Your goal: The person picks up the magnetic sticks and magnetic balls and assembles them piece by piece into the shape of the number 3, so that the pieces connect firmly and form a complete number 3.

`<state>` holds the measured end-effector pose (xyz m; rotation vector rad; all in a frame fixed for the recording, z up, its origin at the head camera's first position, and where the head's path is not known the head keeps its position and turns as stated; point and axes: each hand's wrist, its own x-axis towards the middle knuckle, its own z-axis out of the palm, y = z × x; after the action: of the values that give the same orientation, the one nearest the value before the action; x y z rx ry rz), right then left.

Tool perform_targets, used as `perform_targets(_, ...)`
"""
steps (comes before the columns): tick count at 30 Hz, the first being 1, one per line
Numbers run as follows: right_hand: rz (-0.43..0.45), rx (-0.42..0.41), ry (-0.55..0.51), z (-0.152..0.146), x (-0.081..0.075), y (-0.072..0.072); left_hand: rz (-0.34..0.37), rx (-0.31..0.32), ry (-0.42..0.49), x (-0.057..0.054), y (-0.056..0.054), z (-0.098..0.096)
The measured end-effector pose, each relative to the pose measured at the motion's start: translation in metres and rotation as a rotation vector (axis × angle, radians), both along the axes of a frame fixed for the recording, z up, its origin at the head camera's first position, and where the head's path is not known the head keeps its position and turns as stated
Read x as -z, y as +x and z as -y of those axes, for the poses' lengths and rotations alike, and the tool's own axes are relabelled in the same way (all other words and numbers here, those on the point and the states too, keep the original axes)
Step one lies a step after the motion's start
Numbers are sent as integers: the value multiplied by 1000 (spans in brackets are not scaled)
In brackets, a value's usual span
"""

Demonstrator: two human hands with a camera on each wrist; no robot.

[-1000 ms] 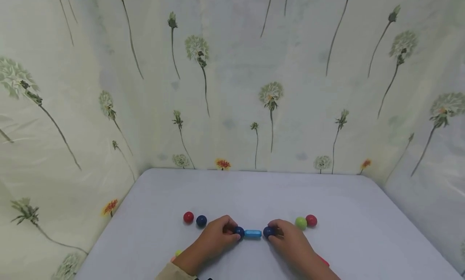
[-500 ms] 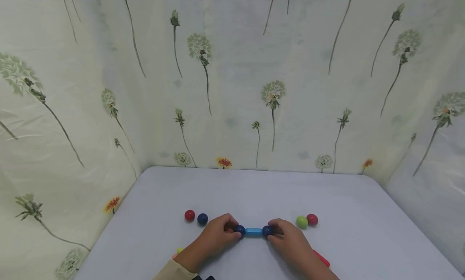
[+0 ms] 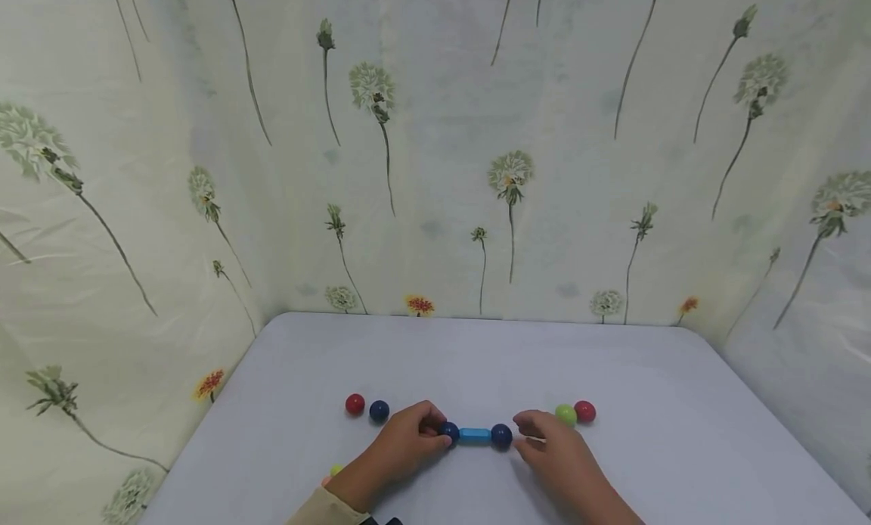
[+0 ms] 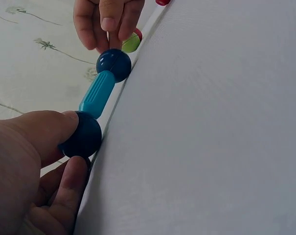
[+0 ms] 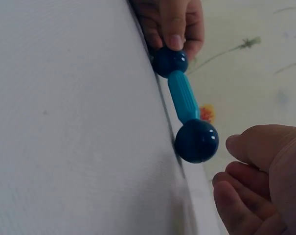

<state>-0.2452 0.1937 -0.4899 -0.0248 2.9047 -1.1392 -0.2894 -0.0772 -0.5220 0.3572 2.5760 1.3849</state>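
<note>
A light blue ribbed bar [image 3: 475, 436] lies between two dark blue balls on the white table, one at each end. My left hand [image 3: 408, 438] pinches the left ball [image 4: 84, 134] between thumb and fingers. At the bar's other end, the right ball [image 5: 196, 141] meets the bar and no fingers are on it. My right hand [image 3: 554, 448] is just right of that ball, thumb and fingers spread apart with a visible gap to it in the right wrist view.
Beyond my left hand are a red ball [image 3: 354, 404] and another dark blue ball [image 3: 379, 411]. A green ball [image 3: 565, 415] and a red ball [image 3: 585, 412] sit behind my right hand. Something yellow-green [image 3: 336, 470] is partly covered by my left forearm. A floral curtain [image 3: 435, 169] hangs behind the table.
The right ball moved left until it met the bar's end, closing the gap. My right hand then let go and shifted right. Its forearm now hides the red piece. My left hand keeps its pinch.
</note>
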Motion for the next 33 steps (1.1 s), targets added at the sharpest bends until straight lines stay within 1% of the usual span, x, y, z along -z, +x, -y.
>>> perform_targets(3,-12,1,26,-5,-4,0,-6,-3,-5,0,-1,1)
perform_targets(9,-53,-1,56,-21,-6,3,-21,-2,1,-1,0,4)
perform_targets(14,-27,13,55,-41,-10,15,0,13,6,1,1,1)
perform_targets(17,-13,22,77,-51,-11,18,-5,12,9,0,2,1)
perform_targets(21,30,30,121,-62,-11,16,-16,7,5,-2,2,2)
perform_targets(28,154,50,141,-81,-6,17,-13,13,15,-4,3,1)
perform_targets(33,182,49,129,-93,0,19,-10,12,15,-4,4,0)
